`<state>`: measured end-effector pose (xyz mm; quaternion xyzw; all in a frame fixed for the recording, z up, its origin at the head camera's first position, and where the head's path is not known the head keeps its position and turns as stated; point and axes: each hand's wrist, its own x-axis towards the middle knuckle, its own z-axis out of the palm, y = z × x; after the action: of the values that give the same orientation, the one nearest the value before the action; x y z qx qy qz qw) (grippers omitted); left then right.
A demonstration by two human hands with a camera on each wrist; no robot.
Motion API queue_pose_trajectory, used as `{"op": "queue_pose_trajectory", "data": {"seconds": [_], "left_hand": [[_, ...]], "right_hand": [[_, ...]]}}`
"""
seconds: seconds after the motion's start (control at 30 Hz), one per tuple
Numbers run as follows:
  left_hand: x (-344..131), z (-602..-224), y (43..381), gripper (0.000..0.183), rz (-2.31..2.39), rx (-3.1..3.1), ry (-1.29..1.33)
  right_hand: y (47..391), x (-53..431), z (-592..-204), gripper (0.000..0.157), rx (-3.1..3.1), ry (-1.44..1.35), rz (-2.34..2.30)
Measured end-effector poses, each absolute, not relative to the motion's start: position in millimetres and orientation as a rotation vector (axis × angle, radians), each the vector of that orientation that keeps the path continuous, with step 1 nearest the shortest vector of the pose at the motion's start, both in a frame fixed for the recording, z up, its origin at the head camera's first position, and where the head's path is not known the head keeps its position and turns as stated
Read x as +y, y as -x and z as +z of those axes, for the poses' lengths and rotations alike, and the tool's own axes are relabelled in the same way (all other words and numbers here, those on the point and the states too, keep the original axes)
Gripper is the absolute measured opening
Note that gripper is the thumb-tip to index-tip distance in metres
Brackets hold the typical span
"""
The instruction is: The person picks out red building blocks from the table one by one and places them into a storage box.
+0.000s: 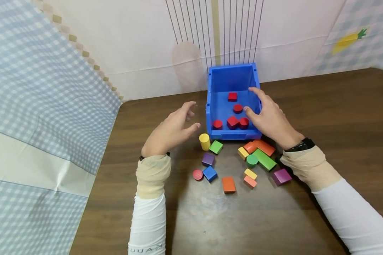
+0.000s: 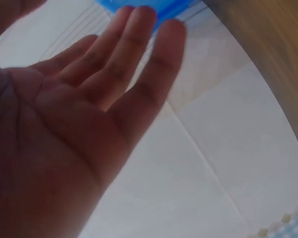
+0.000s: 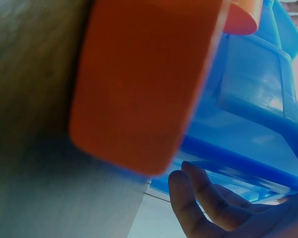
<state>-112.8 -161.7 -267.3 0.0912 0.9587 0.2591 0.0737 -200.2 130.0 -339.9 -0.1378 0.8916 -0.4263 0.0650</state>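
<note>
A blue plastic bin (image 1: 234,135) holds several red blocks, among them a red cylinder (image 1: 237,108) and a red square block (image 1: 232,96). My right hand (image 1: 271,118) is over the bin's right wall, thumb apart from the fingers; no block shows in its grasp. In the right wrist view its fingers (image 3: 198,198) are loosely bent beside the bin (image 3: 253,119); contact is unclear. To the bin's left, my left hand (image 1: 172,131) hovers with fingers spread and nothing in it. The left wrist view shows its palm (image 2: 54,129) bare.
Before the bin lie loose blocks: a yellow cylinder (image 1: 205,141), green block (image 1: 216,147), blue block (image 1: 210,174), orange block (image 1: 228,185), purple block (image 1: 281,176) and several others. An orange block (image 3: 144,89) looms near the right wrist camera. A patterned cloth (image 1: 140,42) borders the wooden table (image 1: 332,117).
</note>
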Motion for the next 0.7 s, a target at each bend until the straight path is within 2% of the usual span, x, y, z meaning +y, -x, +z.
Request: {"op": "queue_pose_trajectory", "data": {"seconds": [0.47, 0.7], "left_hand": [[-155.2, -269.4, 107.0, 0.078, 0.173, 2.561, 0.113], [-164.3, -263.3, 100.1, 0.083, 0.330, 2.459, 0.043]], "right_hand": [[197.8, 139.5, -348.2, 0.074, 2.690, 0.385, -1.292], [203.8, 129.3, -340.9, 0.073, 2.701, 0.418, -1.289]]}}
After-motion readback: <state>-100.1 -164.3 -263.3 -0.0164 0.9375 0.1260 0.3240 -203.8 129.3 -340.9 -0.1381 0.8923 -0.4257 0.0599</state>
